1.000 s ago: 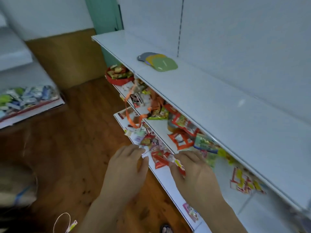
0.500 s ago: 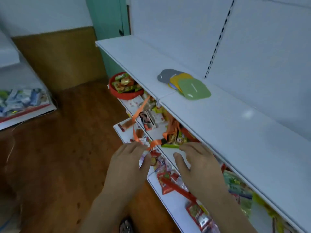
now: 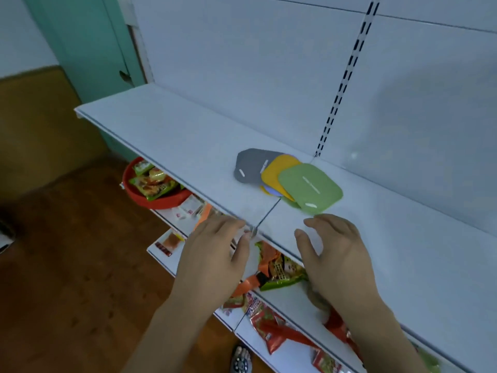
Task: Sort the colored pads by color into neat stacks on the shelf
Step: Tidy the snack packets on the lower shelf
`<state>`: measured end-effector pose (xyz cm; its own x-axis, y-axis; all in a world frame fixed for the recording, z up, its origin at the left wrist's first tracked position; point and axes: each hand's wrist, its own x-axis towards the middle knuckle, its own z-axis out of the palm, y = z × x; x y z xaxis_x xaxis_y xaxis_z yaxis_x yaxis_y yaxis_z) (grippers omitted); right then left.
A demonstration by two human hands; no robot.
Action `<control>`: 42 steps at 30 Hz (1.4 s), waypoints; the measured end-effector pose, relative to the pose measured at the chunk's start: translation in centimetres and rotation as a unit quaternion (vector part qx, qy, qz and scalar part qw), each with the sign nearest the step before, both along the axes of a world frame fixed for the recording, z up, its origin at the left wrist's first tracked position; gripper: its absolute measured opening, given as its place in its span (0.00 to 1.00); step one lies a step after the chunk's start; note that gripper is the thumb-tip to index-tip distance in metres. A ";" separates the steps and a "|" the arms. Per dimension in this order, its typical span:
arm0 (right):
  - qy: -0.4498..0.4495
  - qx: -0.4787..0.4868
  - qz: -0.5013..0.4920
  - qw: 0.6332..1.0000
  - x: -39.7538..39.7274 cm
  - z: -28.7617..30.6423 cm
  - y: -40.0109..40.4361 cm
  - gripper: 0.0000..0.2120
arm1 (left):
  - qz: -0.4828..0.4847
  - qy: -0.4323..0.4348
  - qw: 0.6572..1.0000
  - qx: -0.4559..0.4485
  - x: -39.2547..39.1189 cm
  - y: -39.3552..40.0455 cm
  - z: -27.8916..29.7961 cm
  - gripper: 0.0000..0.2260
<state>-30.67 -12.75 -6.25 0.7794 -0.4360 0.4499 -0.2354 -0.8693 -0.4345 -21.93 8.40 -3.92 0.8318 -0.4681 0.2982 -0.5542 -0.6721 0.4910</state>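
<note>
While both hands hover released and empty at the shelf (image 3: 172, 135) edge, the fanned colored pads (image 3: 287, 179) lie just beyond the right hand (image 3: 336, 254), farther from the left hand (image 3: 215, 259).

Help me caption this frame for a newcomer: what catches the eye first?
A fanned pile of colored pads on the white shelf: the green pad on top, the yellow pad beneath it and the gray pad at the left. Nearer, the left hand and right hand hover empty at the shelf's front edge.
</note>
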 end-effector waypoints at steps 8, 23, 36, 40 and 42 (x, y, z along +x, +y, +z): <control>0.039 0.045 -0.120 0.991 7.3 -0.9 -3.1 0.22 | -0.053 0.023 0.998 0.020 10.3 -5.6 1.0 0.18; 0.150 0.077 -0.382 0.909 9.1 -0.2 1.1 0.32 | -0.158 0.073 0.981 0.089 18.7 -13.4 -0.1 0.14; -0.153 0.298 -0.400 0.853 11.0 1.6 2.2 0.35 | -0.277 0.151 0.948 -0.048 18.3 -13.5 0.2 0.10; -0.081 0.367 -0.381 0.845 10.2 2.4 1.3 0.31 | -0.267 0.158 0.949 -0.052 18.0 -13.5 0.2 0.11; -0.010 0.322 -0.363 0.875 10.2 2.5 1.6 0.28 | -0.266 0.172 0.947 -0.051 18.1 -13.5 0.3 0.14</control>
